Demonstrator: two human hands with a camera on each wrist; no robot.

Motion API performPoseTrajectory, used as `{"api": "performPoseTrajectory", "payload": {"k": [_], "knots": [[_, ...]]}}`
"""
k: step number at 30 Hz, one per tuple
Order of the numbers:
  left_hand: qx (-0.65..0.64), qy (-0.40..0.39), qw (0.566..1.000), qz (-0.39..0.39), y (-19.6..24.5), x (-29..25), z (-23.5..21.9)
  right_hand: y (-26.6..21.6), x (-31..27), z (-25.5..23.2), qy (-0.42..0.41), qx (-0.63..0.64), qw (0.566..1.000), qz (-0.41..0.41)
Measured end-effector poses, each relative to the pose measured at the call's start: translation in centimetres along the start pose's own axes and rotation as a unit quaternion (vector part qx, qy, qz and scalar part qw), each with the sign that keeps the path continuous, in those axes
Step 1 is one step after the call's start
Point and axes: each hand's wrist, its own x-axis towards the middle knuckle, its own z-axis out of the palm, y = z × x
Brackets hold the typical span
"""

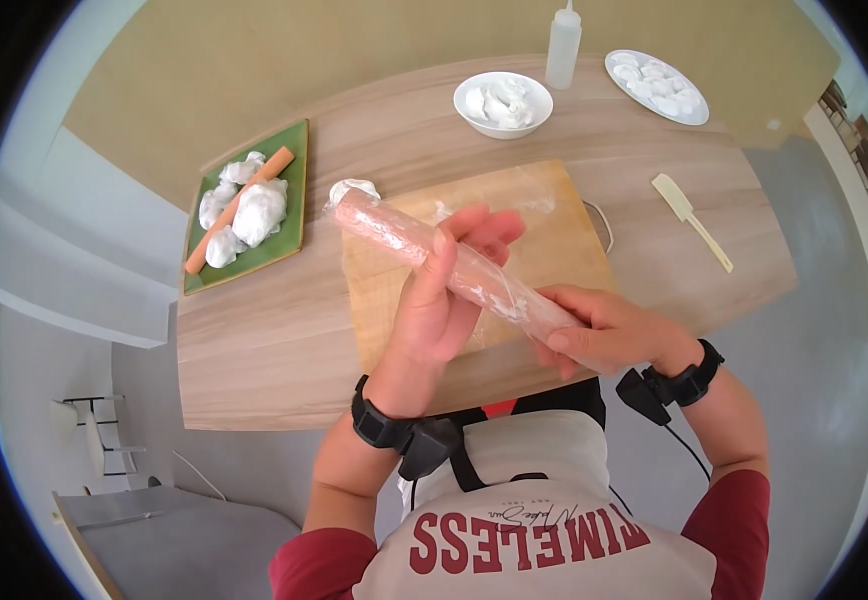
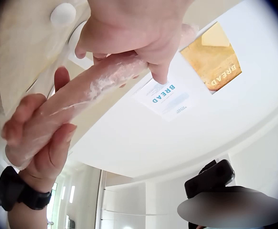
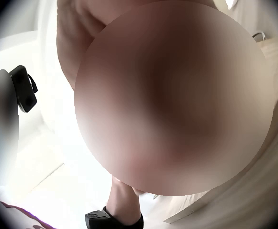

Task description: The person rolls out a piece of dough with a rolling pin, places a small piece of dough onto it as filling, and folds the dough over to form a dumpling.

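Observation:
A long pinkish roll of cling film [image 1: 494, 285] slants across the head view above the wooden board [image 1: 384, 310], its surface shiny and wrinkled. My left hand [image 1: 444, 300] holds it around the middle, thumb on the near side and fingers behind. Near the lower right end, my right hand [image 1: 609, 330] grips it with the thumb over the top. In the left wrist view both hands are on the roll [image 2: 77, 95]. A blur covers most of the right wrist view. Thin clear film [image 1: 529, 190] lies on the board's far part, with a white lump [image 1: 354, 188] by its left corner.
At left, a green tray [image 1: 299, 220] bears a rolling pin [image 1: 279, 163] and several white wrapped lumps. A white bowl [image 1: 469, 120], squeeze bottle [image 1: 562, 55] and plate of white pieces [image 1: 699, 118] stand along the back. A spatula [image 1: 692, 220] lies at right.

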Motion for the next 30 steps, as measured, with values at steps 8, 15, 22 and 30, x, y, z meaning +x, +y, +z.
{"api": "performPoseTrajectory", "payload": {"k": [8, 15, 22, 30], "knots": [[0.205, 0.142, 0.964, -0.089, 3.2, -2.7, -4.0, 1.9, 0.6, -1.8, 0.234, -0.517, 0.8, -0.193], [0.692, -0.083, 0.702, 0.147, 6.6, 0.0, 0.7, 0.4, 1.5, -2.1, 0.234, -0.7, 0.649, -0.186], [0.885, -0.215, 0.411, 0.04, 3.7, 2.9, 1.0, -0.4, 0.3, -1.5, 0.193, -0.64, 0.727, -0.16], [0.867, -0.085, 0.454, 0.185, 6.0, 3.4, -3.6, -1.4, -0.4, -4.5, 0.17, -0.454, 0.873, -0.061]]}}
